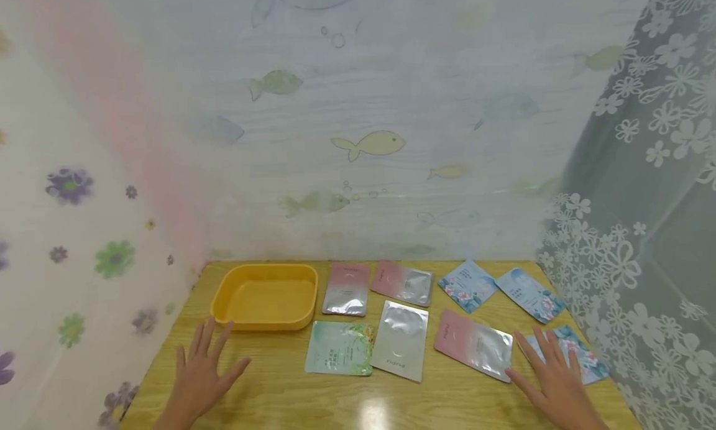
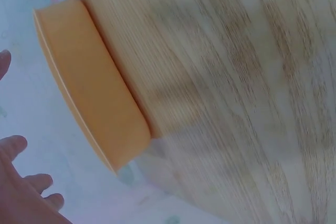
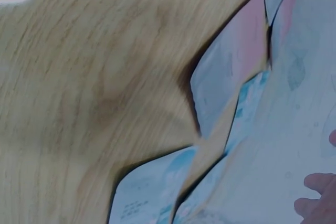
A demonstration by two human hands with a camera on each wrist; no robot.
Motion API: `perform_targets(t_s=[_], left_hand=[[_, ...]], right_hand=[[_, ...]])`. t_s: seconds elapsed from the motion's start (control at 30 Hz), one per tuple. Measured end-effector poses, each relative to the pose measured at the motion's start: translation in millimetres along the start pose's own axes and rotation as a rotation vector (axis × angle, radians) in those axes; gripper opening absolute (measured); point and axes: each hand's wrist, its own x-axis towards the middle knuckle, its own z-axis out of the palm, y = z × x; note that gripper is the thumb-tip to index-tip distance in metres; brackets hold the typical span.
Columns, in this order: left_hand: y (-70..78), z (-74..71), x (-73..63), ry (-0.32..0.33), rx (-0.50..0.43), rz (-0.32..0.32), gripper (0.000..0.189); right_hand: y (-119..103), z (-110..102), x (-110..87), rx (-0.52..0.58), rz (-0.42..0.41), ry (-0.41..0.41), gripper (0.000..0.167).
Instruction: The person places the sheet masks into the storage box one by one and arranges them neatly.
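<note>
Grip empty on both sides, fingers spread — our left hand (image 1: 201,374) near the yellow tray (image 1: 268,301), our right hand (image 1: 555,380) beside a pink-silver packet (image 1: 474,345) on the surface (image 1: 302,402); we seem poised, lifting likely needing an edge pinch.

A: Tray (image 1: 265,298) clr?
B: Plain yel-orange.
A: Others?
B: 3 pink-to-silver pkts (image 1: 472,345), 3 lt-blue pkts (image 1: 468,286) w/ pink floral print, 1 pale-grn pkt (image 1: 338,349), 1 silvery-beige pkt (image 1: 399,341).
A: Surface (image 1: 279,389)?
B: Yel-brn woodgrain.

Yellow tray (image 1: 273,303) upright; eight flat packets (image 1: 400,341) spread rightward.
</note>
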Motion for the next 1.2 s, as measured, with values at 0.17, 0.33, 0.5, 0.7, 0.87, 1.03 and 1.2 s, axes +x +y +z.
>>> perform_targets(t_s=[0.17,0.33,0.5,0.7,0.87,1.03,1.2], left_hand=[[-14.0,3.7,13.2,0.097,-0.034,0.095,0.081],[-27.6,6.9,29.7,0.216,-0.09,0.196,0.065],[-39.9,9.7,43.1,0.231,-0.133,0.232,0.053],[-57.9,14.8,56.1,0.224,-0.149,0.24,0.047],[-72.0,20.9,61.5,0.212,-0.142,0.222,0.043],[-84.8,30.8,61.5,0.183,-0.15,0.185,0.036],[-92.4,38.4,61.1,0.165,-0.142,0.178,0.029]], right_hand=[[2,-1,7.6,0.024,-0.043,0.043,0.081],[5,1,15.2,0.021,-0.126,0.123,0.082],[8,4,21.2,0.086,-0.087,0.11,0.074],[8,5,33.4,0.181,-0.039,0.064,0.059],[7,6,43.3,0.246,-0.009,0.011,0.049],[8,12,48.7,0.305,0.042,-0.052,0.046],[14,22,56.4,0.319,0.059,-0.064,0.048]])
